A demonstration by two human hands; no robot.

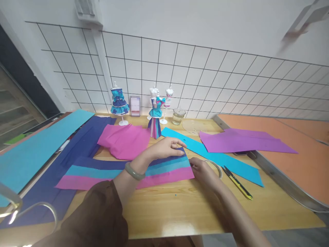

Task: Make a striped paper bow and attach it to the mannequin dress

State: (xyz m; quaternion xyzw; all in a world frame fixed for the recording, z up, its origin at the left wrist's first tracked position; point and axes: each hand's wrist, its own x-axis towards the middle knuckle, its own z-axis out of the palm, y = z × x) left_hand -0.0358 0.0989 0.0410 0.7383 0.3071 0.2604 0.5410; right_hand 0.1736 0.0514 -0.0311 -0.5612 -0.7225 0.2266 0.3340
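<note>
left hand point(168, 147) over striped sheet point(164, 170) | right hand point(204, 169) at its right edge | blue strip point(218, 158) beyond

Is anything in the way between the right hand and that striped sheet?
Nothing visible is: the right hand is at the right end of the striped sheet. The pale ring lies on the hand's other side.

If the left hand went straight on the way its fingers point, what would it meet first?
The left hand would probably meet the blue strip first, though its height is unclear and it might pass above.
</note>
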